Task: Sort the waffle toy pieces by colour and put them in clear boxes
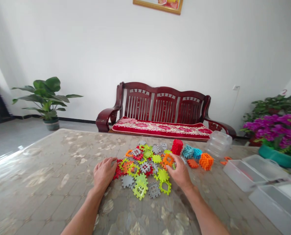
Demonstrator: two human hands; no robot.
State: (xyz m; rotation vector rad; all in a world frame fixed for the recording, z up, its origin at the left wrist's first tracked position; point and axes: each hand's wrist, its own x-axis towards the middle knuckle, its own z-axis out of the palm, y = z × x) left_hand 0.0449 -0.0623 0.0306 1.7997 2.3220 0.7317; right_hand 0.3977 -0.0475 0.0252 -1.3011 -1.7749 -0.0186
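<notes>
A loose pile of flat interlocking plastic tiles in lime green, grey, red and orange covers the middle of the table. My left hand point(105, 171) rests at the pile's left edge, fingers stretched and lying low against the red tiles point(118, 172). On the right side, my right hand point(181, 173) has its thumb and forefinger on an orange tile point(168, 160) with a round opening. Nearest to me lie a lime window tile point(140, 190) and a grey window tile point(154, 190). Behind the right hand stand a red stack point(177, 147), blue stacks point(188, 151) and an orange stack point(206, 161).
Clear plastic boxes point(244, 174) stand open on the right, with another clear container point(219, 143) farther back. Purple flowers in a teal planter point(279, 156) sit at the right edge. Beyond the patterned table point(50, 182) is a dark red wooden bench point(165, 107).
</notes>
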